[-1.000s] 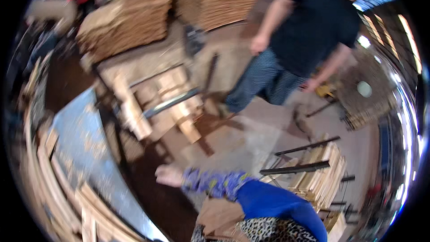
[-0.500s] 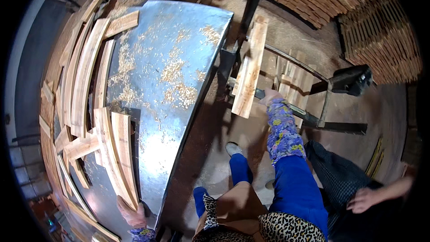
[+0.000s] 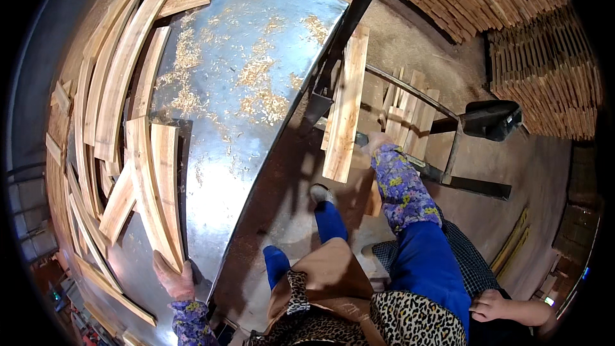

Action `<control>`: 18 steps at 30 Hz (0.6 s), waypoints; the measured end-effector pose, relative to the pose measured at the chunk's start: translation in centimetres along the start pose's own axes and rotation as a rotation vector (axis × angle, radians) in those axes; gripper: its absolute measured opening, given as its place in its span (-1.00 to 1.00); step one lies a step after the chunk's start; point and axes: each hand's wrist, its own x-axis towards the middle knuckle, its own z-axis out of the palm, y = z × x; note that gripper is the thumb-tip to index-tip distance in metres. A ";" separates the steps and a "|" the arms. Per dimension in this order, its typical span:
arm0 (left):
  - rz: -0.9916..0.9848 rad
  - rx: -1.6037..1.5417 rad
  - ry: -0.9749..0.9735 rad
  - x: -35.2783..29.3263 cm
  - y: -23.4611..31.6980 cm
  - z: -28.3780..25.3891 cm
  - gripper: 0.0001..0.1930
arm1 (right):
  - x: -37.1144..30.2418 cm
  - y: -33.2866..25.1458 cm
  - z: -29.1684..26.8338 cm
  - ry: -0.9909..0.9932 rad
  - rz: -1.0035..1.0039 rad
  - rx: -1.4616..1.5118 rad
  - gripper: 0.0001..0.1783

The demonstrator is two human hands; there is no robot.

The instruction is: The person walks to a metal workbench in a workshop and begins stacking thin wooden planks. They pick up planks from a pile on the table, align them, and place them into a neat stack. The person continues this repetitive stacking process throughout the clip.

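Note:
My left hand is closed around the near end of a long wooden plank lying on the metal table. A second plank lies close along its right side. My right hand reaches to the metal rack right of the table and is closed on its bar; its fingers are partly hidden. Just left of that hand, a wooden board lies across the rack, over another board. Both my arms wear floral cuffs, and the right sleeve is blue.
Several more planks overlap on the table's left side. Wood shavings are scattered over the metal top. Board stacks stand at the far right, with short boards beyond the rack. At the lower right is another person's hand.
The view has shifted, with both my hands staying at the same plank end and rack bar. The other person's hand has moved left and lower in the picture.

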 end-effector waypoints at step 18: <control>0.008 0.037 -0.004 -1.0 0.0 0.7 0.06 | -2.3 -0.2 12.1 -0.112 -0.023 -0.089 -0.52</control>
